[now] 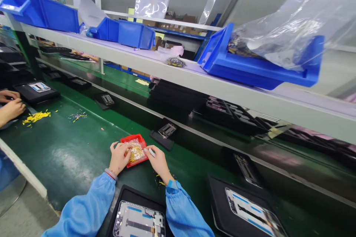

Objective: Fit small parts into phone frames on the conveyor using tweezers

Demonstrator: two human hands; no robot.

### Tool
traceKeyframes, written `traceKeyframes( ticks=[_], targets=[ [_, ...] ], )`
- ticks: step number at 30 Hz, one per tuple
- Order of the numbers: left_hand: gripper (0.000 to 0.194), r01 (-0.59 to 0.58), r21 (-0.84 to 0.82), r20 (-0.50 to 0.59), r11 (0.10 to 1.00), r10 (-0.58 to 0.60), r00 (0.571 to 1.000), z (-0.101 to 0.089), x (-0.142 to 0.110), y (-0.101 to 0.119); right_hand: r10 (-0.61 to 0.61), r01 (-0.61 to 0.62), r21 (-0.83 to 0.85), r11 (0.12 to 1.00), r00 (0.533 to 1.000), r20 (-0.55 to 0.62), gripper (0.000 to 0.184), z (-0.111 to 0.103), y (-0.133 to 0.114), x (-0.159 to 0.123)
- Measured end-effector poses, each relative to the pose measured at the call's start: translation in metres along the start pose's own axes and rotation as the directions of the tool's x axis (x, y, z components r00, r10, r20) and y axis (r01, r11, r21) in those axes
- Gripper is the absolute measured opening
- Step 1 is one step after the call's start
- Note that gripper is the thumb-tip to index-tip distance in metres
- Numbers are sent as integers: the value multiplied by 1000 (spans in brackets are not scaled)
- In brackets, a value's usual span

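Note:
A small red tray (pixel 125 140) rests on the green work surface and holds a clear bag of small yellow parts (pixel 136 152). My left hand (pixel 119 157) has its fingers curled onto the bag at the tray's left side. My right hand (pixel 158 161) is closed at the tray's right edge, pinching the bag, with a small white tip showing by the fingers. Both arms wear blue sleeves. A black tray with a phone frame (pixel 139 220) lies between my forearms at the near edge.
Another phone frame on a black tray (pixel 250 213) lies to my right. Black trays ride the conveyor (pixel 164 133) beyond. A co-worker's hands (pixel 11 105) work at far left near yellow scraps (pixel 36 117). Blue bins (pixel 250 68) sit on the overhead shelf.

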State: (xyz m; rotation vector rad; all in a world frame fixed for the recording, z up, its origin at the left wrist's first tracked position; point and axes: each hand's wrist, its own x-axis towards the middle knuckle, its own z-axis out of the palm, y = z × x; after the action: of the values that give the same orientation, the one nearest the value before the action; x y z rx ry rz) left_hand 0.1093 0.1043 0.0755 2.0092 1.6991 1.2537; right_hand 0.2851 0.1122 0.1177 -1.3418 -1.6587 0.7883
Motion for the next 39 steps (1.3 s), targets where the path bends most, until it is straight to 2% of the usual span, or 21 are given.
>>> traceKeyframes(
  ticks=[5, 12, 15, 20, 26, 31, 33, 34, 35, 38, 39],
  targets=[
    [24, -26, -16, 21, 1000, 27, 999, -5, -1, 3, 29, -29, 26, 999, 999, -19, 30, 0, 5, -6],
    [17, -155, -103, 116, 983, 167, 979, -5, -3, 21, 5, -3, 96, 995, 1000, -13, 38, 4, 8, -9],
    [10, -151, -107, 117, 983, 164, 980, -3, -2, 23, -5, 4, 126, 992, 1000, 8, 40, 6, 10, -7],
    [9, -110, -133, 91, 985, 123, 988, 1, -1, 20, 19, -29, 150, 988, 998, 68, 43, 4, 13, -9],
    [11, -98, -219, 102, 971, 123, 987, -4, -2, 19, 149, -143, 163, 976, 988, -27, 54, -25, 16, -33],
    [14, -89, -357, 228, 930, 179, 957, -13, -15, 33, 260, -206, 330, 921, 957, -128, 63, -62, 19, -74],
    [15, -102, -413, 319, 905, 248, 915, -20, -29, 44, 290, -211, 377, 902, 942, -168, 61, -70, 21, -92],
    [14, -118, -435, 384, 892, 303, 872, -24, -38, 50, 311, -218, 419, 881, 936, -167, 60, -72, 23, -99],
    [13, -139, -452, 459, 881, 364, 811, -28, -48, 55, 334, -228, 473, 851, 930, -152, 58, -73, 25, -106],
    [14, -216, -462, 645, 860, 493, 584, -35, -80, 68, 395, -255, 676, 691, 917, -58, 52, -64, 33, -122],
    [16, -235, -453, 678, 860, 504, 536, -35, -90, 70, 406, -258, 727, 636, 913, -32, 50, -59, 36, -125]
  ],
)
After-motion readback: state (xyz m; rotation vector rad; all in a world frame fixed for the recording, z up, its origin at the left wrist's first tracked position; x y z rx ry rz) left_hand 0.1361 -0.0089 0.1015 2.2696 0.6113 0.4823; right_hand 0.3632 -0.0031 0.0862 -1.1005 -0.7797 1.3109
